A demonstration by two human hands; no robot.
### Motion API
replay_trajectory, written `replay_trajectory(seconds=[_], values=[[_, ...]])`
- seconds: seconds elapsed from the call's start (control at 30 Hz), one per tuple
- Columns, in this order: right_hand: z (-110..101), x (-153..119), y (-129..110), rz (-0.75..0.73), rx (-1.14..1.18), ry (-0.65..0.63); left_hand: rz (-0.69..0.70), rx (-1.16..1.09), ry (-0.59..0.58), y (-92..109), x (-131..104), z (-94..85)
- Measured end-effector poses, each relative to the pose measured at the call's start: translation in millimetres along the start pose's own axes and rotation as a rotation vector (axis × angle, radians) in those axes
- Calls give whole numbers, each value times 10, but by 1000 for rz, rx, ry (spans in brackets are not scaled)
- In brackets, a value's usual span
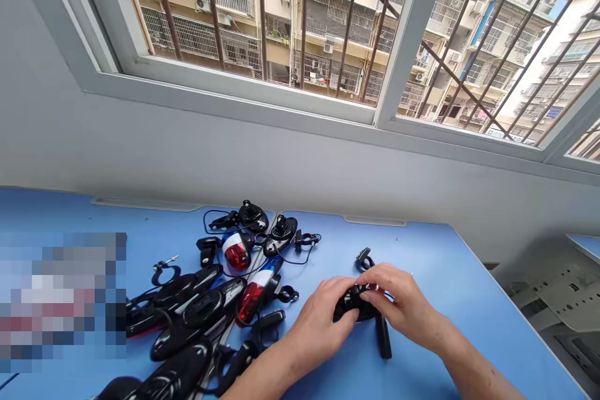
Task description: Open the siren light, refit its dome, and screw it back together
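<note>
Over the right-hand part of the blue desk, my left hand (323, 319) is closed round the side of a glossy black bike siren light (347, 306), thumb at its near edge. My right hand (398, 300) pinches at the top of the same unit, and its fingertips cover the small part they grip. From beneath my right hand a black bar-shaped piece (383, 337) sticks out toward me. Just beyond the fingers lies a black clamp (364, 259). The underside of the held unit is hidden.
Left of my hands lie several black siren units (201, 312) with cables and clamps, some showing a red, white and blue lens (253, 294). A blurred-out patch (60, 306) covers the far left. Behind the desk (435, 269) stand a white wall and a barred window (262, 94).
</note>
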State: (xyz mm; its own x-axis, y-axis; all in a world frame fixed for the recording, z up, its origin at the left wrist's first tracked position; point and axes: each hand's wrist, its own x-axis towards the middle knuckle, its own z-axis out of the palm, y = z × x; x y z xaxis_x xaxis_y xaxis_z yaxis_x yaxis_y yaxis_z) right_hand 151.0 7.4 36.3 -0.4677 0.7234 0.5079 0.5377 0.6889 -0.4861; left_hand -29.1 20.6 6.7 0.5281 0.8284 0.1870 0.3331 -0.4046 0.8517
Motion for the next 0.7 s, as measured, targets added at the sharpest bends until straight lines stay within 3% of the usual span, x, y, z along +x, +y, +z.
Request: replay_trajectory(seconds=[0.3, 0.5, 0.7], values=[[25, 2, 16, -9, 49, 4, -66, -162, 37, 69, 12, -17], [29, -25, 9, -23, 62, 4, -145, -201, 67, 39, 23, 1], [24, -38, 39, -61, 63, 26, -142, -207, 108, 62, 30, 0]])
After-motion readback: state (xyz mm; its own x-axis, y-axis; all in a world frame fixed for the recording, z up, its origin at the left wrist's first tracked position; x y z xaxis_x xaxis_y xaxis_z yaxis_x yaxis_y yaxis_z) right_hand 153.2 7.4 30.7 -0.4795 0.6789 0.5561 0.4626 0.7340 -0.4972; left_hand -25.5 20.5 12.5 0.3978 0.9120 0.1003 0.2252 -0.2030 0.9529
